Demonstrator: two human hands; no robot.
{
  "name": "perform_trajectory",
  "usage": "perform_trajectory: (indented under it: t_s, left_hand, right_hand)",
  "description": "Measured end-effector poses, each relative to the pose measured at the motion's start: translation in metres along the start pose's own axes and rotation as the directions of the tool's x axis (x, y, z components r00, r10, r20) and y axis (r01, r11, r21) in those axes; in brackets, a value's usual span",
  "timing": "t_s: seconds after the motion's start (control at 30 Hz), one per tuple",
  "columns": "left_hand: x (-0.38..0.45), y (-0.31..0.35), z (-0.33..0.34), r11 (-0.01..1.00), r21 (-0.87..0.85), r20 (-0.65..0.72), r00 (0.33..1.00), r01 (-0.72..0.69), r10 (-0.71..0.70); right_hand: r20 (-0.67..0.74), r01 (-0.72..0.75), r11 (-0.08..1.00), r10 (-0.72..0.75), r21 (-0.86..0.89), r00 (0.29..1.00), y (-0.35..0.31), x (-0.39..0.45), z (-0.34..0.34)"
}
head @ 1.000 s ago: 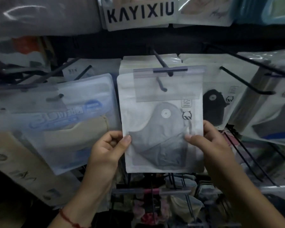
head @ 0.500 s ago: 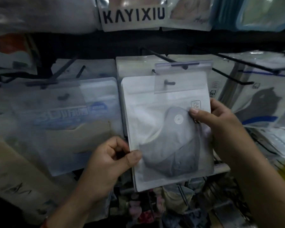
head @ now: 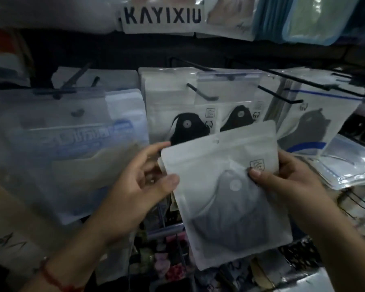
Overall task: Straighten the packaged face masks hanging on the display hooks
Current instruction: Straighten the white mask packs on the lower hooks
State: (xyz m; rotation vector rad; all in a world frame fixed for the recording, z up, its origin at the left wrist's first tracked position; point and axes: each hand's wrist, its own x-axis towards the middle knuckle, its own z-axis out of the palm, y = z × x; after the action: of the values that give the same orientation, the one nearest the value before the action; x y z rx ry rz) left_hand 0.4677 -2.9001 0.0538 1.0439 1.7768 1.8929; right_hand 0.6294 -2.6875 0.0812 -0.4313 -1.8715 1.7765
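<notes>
The right hand (head: pixel 287 182) pinched the grey-mask packet (head: pixel 226 192) with thumb on its front; the left hand (head: pixel 141 186) pinched its left edge. The packet sat tilted, off the display hook (head: pixel 200 92), before hanging black-mask packets (head: pixel 177 114).

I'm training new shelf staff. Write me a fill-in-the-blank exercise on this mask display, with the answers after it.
1. The white pack held in both hands contains a ____ mask.
2. That pack is ____ the display hook, held below it.
3. The right hand pinches the pack with its ____ on the front.
4. The packs still hanging behind show ____ masks.

Answers: grey; off; thumb; black
</notes>
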Motion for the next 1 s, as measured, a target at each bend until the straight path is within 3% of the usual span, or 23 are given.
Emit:
perform_trajectory:
  t_s: [0.07,0.17,0.3,0.4,0.5,0.57,0.77,0.9,1.0]
  left_hand:
    - [0.009,0.005,-0.001,0.991,0.131,-0.013,1.0,-0.008,0.01]
    - [0.017,0.015,0.005,0.899,0.437,0.15,0.986,-0.001,-0.072]
    - [0.027,0.02,0.03,0.835,0.55,0.183,0.979,-0.023,-0.094]
    - [0.034,0.018,0.055,0.837,0.547,0.132,0.986,0.009,-0.098]
    - [0.043,0.016,0.081,0.862,0.504,0.108,0.987,0.048,-0.118]
    - [0.049,0.017,0.096,0.89,0.447,0.101,0.985,0.083,-0.142]
    - [0.062,0.018,0.143,0.954,0.249,0.05,0.981,0.168,-0.186]
    - [0.07,0.013,0.17,0.945,0.264,-0.003,0.98,0.194,-0.201]
    - [0.073,0.009,0.184,0.939,0.256,-0.053,0.973,0.231,-0.225]
  right_hand:
    - [0.025,-0.026,0.999,0.027,-0.047,0.999,0.006,-0.002,-0.002]
    - [0.079,-0.05,0.994,0.058,-0.095,0.995,0.012,-0.005,-0.005]
    - [0.051,0.047,0.952,-0.033,-0.301,0.998,0.024,-0.01,-0.016]
    - [0.026,0.247,0.677,-0.319,-0.694,0.947,0.026,-0.008,-0.027]
    - [0.213,0.435,0.38,-0.502,-0.816,0.838,0.03,0.0,-0.044]
    - [0.304,0.494,0.281,-0.517,-0.823,0.8,0.034,0.004,-0.054]
    - [0.303,0.519,0.336,-0.523,-0.786,0.797,0.04,0.021,-0.095]
    - [0.294,0.54,0.427,-0.517,-0.725,0.804,0.044,0.036,-0.116]
    - [0.294,0.537,0.417,-0.518,-0.733,0.803,0.049,0.049,-0.127]
